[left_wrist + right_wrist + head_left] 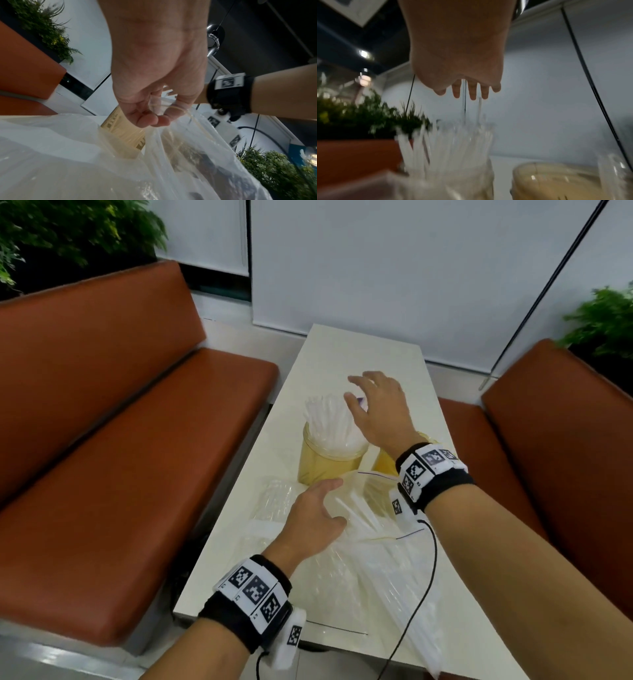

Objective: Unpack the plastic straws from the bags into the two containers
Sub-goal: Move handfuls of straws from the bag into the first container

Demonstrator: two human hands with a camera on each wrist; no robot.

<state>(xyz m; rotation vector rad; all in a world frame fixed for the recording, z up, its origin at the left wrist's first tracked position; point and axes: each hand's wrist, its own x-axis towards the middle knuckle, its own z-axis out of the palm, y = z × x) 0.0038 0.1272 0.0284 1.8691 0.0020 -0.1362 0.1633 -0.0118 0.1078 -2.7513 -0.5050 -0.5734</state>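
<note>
Plastic bag (171, 155) pinched, left hand (154, 81).

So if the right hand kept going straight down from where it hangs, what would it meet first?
Probably the tips of the straws standing in the left jar; the right hand hangs open above them, though depth is unclear.

The second yellowish translucent plastic container (385, 462) is mostly hidden behind the right hand (380, 409) and its wrist band in the head view, so its contents cannot be told there. The right wrist view is motion-blurred: the clear plastic straws (447, 143) in the left container smear together. The clear plastic zip bags (394, 577) run off the bottom edge.
</note>
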